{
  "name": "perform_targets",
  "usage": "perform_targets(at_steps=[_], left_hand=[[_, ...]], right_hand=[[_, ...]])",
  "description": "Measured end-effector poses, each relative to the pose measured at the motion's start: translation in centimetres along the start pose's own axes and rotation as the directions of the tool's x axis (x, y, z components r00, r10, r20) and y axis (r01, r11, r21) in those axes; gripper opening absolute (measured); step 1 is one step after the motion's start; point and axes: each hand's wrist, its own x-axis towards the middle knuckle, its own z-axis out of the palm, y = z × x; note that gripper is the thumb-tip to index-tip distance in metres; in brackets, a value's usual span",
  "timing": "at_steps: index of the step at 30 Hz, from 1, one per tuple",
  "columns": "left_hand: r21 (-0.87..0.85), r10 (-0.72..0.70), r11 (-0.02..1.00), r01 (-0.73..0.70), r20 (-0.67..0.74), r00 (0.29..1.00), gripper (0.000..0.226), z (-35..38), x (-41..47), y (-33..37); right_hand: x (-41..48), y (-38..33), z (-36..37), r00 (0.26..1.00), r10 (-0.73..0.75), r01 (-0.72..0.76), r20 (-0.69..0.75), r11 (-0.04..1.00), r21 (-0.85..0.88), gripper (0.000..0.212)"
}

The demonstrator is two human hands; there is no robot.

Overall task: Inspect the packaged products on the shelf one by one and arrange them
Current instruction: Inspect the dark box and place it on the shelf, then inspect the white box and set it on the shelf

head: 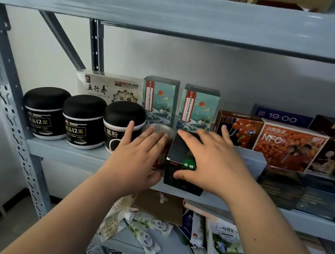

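Currently the metal shelf (66, 150) is judged to be partly arranged. The tier below the working tier carries a disordered heap of loose sachets (224, 245); sorting this heap appears to be outstanding. On the middle tier, the orange boxes (286, 143) and the dark cartons (334, 149) at the right stand in close rows. The two teal boxes (159, 99) stand upright side by side at the rear. The three black jars (45, 112) form a line at the left front, labels outward, with a white pouch (102, 88) propped behind them. These groups appear to need no further handling. The items in hand are the dark box (180, 151) and the small jar (160, 128), just beside each other at the front centre of the same tier. The right hand (215, 163) clamps the dark box, fingers spread over its top and thumb on its front face; the box sits tilted and appears to overhang the tier edge. The left hand (138, 155) cups the small jar, fingers laid over its clear lid, thumb against its lower side. Both items remain to be seated
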Motion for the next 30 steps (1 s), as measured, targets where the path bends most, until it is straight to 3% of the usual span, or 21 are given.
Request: perform_targets(at_steps=[6,15,19,24,30], left_hand=[[0.018,-0.031,0.999,0.03,0.014,0.999,0.086,0.2,-0.3,0.0],[-0.01,-0.064,0.998,0.065,0.07,0.995,0.091,0.2,-0.6,0.4],[-0.05,-0.074,0.996,0.077,0.071,0.995,0.089,-0.4,-0.8,0.3],[-0.17,-0.137,0.977,0.129,-0.034,0.99,0.083,-2.7,0.3,1.4],[-0.223,0.019,0.974,-0.046,-0.122,0.992,0.08,-3.9,3.8,6.5]], right_hand=[[1.3,0.2,0.0,1.0,-0.01,0.011,0.019,0.999,-0.046,0.079],[1.8,-0.2,1.8,0.997,0.044,-0.048,-0.069,0.997,-0.059,0.074],[1.2,0.2,2.8,0.987,0.041,-0.055,-0.156,0.995,-0.087,0.079],[-2.3,2.9,4.6,0.95,0.118,-0.141,-0.287,0.988,-0.06,0.1],[-6.8,8.2,6.8,0.908,0.233,-0.252,-0.348,0.968,-0.009,0.109]])
